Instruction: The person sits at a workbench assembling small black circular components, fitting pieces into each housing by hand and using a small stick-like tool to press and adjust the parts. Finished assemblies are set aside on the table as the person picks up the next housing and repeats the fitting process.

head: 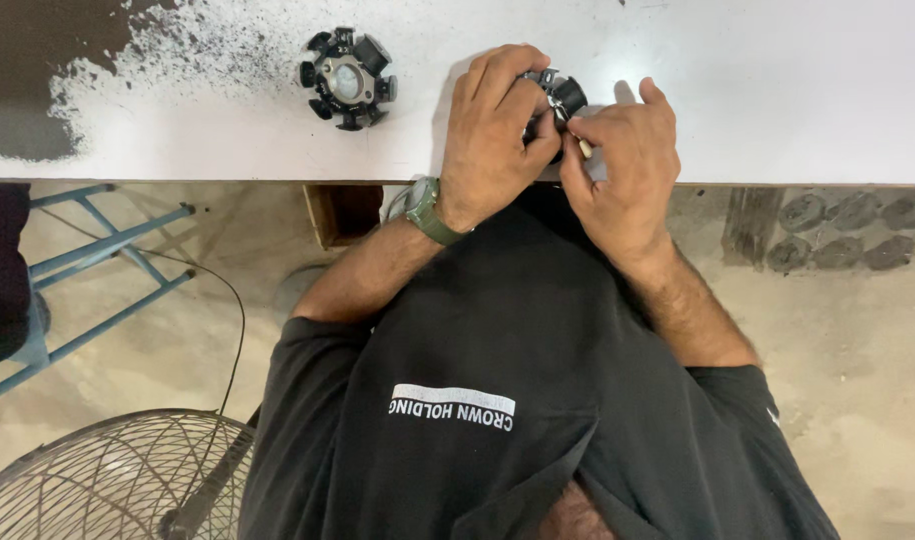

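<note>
the left hand point(497, 125) is curled over a small black toothed part point(560, 95), fingers wrapped round its near side so that only the far edge and a bit of bright metal show past the knuckles. the right hand point(622, 160) is pinched shut, thumb and forefinger closed on a thin pale tool point(583, 147) whose tip meets the part right where the left fingers end. both hands sit at the near edge of the white bench point(777, 90), the part held just above or on it (which, i cannot tell). the grip looks tight and the tool tip lies close to the left fingertips, so a slip of the tip could jab a finger or scratch the part. because the work is done at the very edge, anything small that comes loose could drop to the dusty floor point(857, 380) and be hard to find. well apart to the left lies a second black ring-shaped part with a metal centre point(346, 78), near a worn dark patch of the bench top point(37, 90); a fan grille point(107, 480) stands on the floor below.
</note>
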{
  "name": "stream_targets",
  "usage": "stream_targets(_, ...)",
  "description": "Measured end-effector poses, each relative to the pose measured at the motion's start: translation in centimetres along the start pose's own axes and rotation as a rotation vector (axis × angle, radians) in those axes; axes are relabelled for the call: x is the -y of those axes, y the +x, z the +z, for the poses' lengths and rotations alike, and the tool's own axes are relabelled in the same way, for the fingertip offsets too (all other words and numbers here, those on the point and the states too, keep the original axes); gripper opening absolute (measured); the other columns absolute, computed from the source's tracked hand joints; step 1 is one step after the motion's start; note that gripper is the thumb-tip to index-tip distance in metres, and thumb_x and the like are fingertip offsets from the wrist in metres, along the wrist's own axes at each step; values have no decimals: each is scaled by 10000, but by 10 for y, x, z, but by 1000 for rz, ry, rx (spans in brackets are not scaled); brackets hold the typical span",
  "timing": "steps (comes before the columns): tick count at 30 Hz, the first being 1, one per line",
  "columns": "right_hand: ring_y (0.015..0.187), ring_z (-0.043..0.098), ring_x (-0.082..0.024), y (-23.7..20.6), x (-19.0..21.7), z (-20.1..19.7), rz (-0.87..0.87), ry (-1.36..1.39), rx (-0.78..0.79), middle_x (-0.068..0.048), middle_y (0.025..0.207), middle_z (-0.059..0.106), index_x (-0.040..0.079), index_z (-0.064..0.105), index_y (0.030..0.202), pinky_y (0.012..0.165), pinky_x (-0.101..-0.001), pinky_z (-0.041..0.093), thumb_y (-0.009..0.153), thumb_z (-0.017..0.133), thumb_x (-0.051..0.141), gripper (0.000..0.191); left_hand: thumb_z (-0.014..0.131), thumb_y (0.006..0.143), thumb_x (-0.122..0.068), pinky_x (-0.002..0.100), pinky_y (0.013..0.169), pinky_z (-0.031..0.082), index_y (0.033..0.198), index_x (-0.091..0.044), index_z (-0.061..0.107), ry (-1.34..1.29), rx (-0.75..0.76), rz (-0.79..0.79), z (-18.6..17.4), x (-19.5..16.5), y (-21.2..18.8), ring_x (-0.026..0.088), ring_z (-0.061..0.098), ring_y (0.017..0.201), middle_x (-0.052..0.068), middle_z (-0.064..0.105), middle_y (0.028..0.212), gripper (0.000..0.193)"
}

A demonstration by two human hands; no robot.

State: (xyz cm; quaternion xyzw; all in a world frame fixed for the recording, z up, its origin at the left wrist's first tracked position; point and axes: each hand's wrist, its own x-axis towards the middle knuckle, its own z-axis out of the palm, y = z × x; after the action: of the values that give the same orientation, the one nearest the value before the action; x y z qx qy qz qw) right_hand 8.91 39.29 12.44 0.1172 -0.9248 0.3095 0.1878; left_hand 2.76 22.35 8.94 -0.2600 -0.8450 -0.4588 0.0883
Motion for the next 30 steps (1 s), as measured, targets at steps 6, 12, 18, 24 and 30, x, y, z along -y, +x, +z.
stream_targets(6,1004,665,-270,4,-12,-14,-8,1,32,-62,1030,683,62,640,1108,1220,-572,425,950,786,-36,237,752,871,-48,455,1111,452,964,-60,602,-30,-22,10,2,-10,12,291,513,1335,64,547,1363,177)
stream_targets(12,991,655,-300,-2,-23,-11,86,150,-106,-89,1016,651,32,603,1120,1229,-580,429,985,737,-27,199,774,889,-96,476,1038,463,1053,-59,602,78,36,23,-25,-14,20,317,519,1265,116,493,1361,240)
stream_targets(18,960,643,-309,10,-25,8,96,136,-86,-76,1008,648,44,607,1112,1216,-590,413,972,722,-43,202,806,875,-221,471,887,468,1087,-23,635,313,217,64,-18,-11,37,319,553,1086,129,522,1218,336)
stream_targets(24,963,609,-314,26,-23,22,97,94,-55,-83,992,628,56,607,1095,1195,-593,407,964,730,-42,204,736,960,-143,442,843,452,1074,-26,653,499,267,63,-21,4,47,269,574,978,101,563,1116,183)
stream_targets(30,1019,606,-347,40,-19,38,82,93,-84,-98,1022,632,54,610,1109,1187,-600,405,942,742,-26,228,754,861,-132,453,928,461,1036,-73,646,333,109,101,-45,23,48,287,592,1104,70,586,1257,213)
